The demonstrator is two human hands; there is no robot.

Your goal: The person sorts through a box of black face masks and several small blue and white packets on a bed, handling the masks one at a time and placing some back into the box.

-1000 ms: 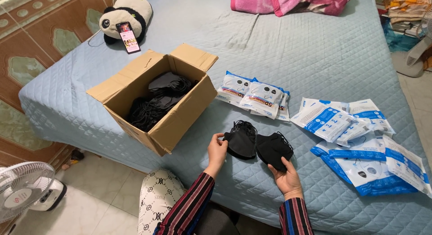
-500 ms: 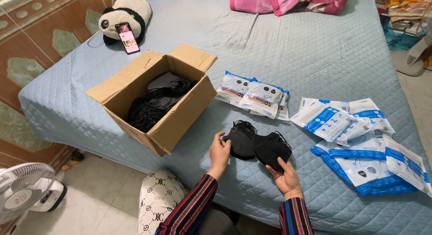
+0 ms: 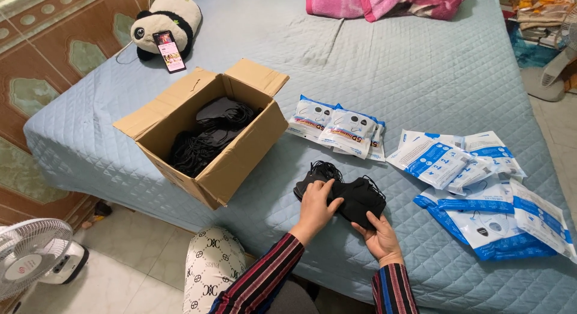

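Left hand [image 3: 317,207]: fingers lie flat on top of the stack of black face masks [image 3: 348,190], pressing on its left part. Right hand [image 3: 378,237]: palm up, fingers curled under the stack's right end, supporting it. The stack sits at the near edge of the bed [image 3: 421,79], on the blue quilt. Right of it: empty blue-and-white pouches [image 3: 481,193]. Beyond it: filled pouches [image 3: 336,127]. Left: open cardboard box [image 3: 204,133] holding more black masks. Far corner: panda plush [image 3: 165,22] with a phone [image 3: 169,50].
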